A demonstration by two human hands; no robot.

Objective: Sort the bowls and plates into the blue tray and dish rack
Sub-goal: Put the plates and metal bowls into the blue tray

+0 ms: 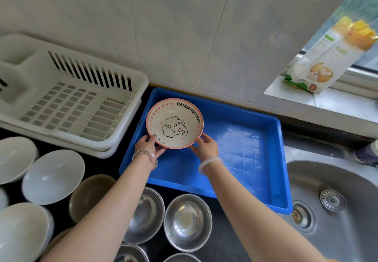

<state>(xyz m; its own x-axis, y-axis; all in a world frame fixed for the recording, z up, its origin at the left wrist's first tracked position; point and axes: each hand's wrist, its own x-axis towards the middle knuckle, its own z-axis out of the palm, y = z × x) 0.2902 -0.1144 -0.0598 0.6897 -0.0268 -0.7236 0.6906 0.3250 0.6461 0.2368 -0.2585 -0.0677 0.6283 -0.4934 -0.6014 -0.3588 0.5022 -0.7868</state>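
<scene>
A cream bowl with a pink rim and an elephant drawing [174, 123] is over the far left corner of the blue tray [245, 151]. My left hand [148, 145] grips its near left rim and my right hand [206, 147] grips its near right rim. The white dish rack [67, 100] stands to the left of the tray with nothing in it. White bowls [53, 177] lie upside down at the near left. Steel bowls [187, 222] sit open side up along the near edge, with a brown bowl [90, 196] beside them.
A steel sink [335, 206] with a drain strainer lies to the right of the tray. A tiled wall rises behind. A food carton [325, 61] stands on the white window sill at the upper right. The counter is black.
</scene>
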